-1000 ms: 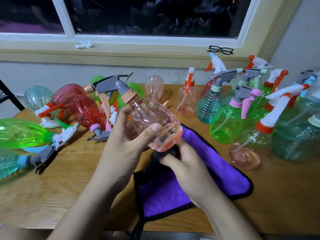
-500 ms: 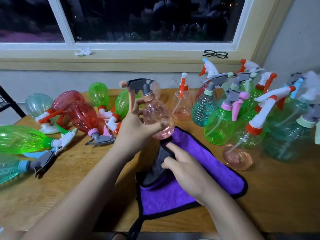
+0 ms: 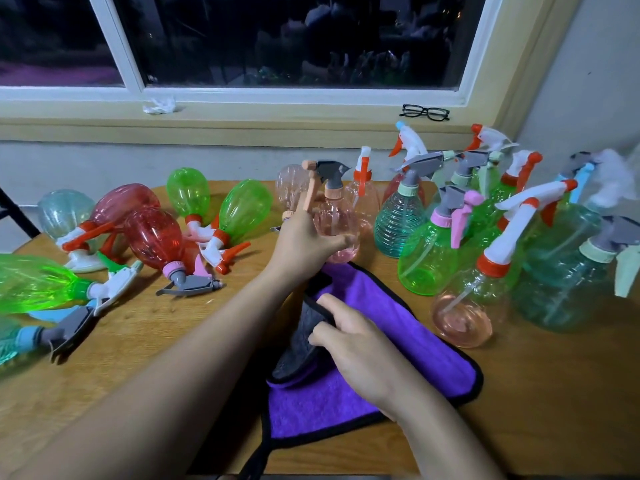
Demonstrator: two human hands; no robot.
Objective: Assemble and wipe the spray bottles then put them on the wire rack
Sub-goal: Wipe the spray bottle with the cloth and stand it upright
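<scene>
My left hand (image 3: 304, 244) is stretched forward, wrapped around a pale pink spray bottle (image 3: 337, 220) with a grey trigger head and peach collar. The bottle stands upright at the far edge of the purple cloth (image 3: 398, 344), beside the group of upright bottles. My right hand (image 3: 356, 344) rests on the cloth and pinches a folded grey corner of it. Several assembled bottles stand at the right, among them a green one with a pink trigger (image 3: 429, 258). Several more lie on their sides at the left, such as a red one (image 3: 156, 237).
The wooden table (image 3: 138, 344) carries everything. A window sill runs behind it with black glasses (image 3: 426, 111) and a crumpled white scrap (image 3: 159, 105). A dark frame piece (image 3: 14, 213) shows at the far left edge. A clear pink bottle (image 3: 464, 310) stands just right of the cloth.
My left hand has carried the pink bottle from above the cloth, turned it upright and brought it forward to the standing group. My right hand stayed on the cloth.
</scene>
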